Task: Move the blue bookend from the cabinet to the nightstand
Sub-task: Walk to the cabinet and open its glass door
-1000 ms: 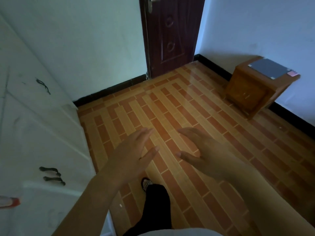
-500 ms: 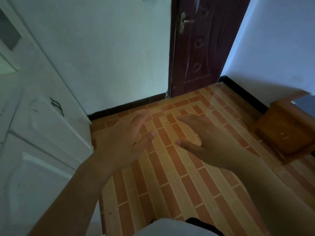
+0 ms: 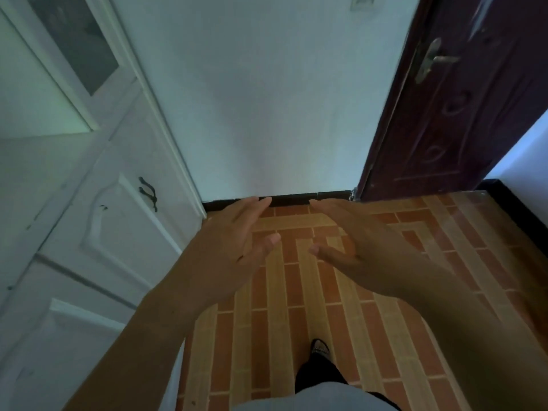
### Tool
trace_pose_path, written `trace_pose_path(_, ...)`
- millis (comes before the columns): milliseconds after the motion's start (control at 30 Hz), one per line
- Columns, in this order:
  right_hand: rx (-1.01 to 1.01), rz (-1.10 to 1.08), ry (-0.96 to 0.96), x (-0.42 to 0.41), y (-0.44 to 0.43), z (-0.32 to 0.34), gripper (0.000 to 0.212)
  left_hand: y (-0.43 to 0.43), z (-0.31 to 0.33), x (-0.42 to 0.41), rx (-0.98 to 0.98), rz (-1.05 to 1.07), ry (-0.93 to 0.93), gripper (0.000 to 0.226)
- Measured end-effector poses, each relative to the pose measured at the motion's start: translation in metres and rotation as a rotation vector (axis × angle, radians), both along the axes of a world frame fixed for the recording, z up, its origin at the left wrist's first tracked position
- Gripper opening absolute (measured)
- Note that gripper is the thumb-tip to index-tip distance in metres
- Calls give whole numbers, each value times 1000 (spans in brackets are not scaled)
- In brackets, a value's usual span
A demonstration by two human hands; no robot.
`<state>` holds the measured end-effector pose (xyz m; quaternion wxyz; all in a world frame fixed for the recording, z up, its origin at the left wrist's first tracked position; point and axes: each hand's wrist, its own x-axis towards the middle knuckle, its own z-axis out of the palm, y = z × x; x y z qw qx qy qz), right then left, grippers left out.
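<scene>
The white cabinet [image 3: 112, 232] fills the left side, with panelled doors, black handles and a glass-fronted door higher up. My left hand [image 3: 234, 247] floats in front of me with fingers apart and nothing in it, just right of the cabinet's front edge. Beside it my right hand [image 3: 353, 241] is also open and empty, palm turned inward. No blue bookend and no nightstand appear in this view.
A plain white wall [image 3: 267, 99] with a black skirting faces me. At the right stands a dark brown door [image 3: 462, 114] with a metal lever handle. Orange brick-pattern floor tiles [image 3: 296, 307] stretch below, with my foot [image 3: 320, 350] on them.
The view has swung left and upward: the wooden nightstand slid out of the right edge and more of the cabinet came in. Both hands stayed open and rose with the view.
</scene>
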<state>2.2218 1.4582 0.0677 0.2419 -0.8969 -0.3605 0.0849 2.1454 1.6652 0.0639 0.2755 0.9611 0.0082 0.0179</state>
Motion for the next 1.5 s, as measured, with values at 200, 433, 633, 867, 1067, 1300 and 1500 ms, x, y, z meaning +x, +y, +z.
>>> trace_pose_path(200,-22,53,20,105,9,-10,76,-1,-13,93,37,51,63,67)
trace_pose_path(433,-52,235,126,182,75,-30,65,42,-23,128,6,229,98,70)
trace_pose_path(633,11,477,198,222,179,-38,55,122,-28,137,25,422,120,63)
trace_pose_path(867,10,540,199,278,298,-27,52,225,-26,191,37,545,85,66)
trace_pose_path(1067,13,598,78,318,389,1,72,306,3,217,113,630,41,69)
trace_pose_path(1300,82,743,42,343,469,9,71,360,21,224,172,766,50,70)
trace_pose_path(1500,90,913,49,368,522,20,67,377,32,238,195,913,27,68)
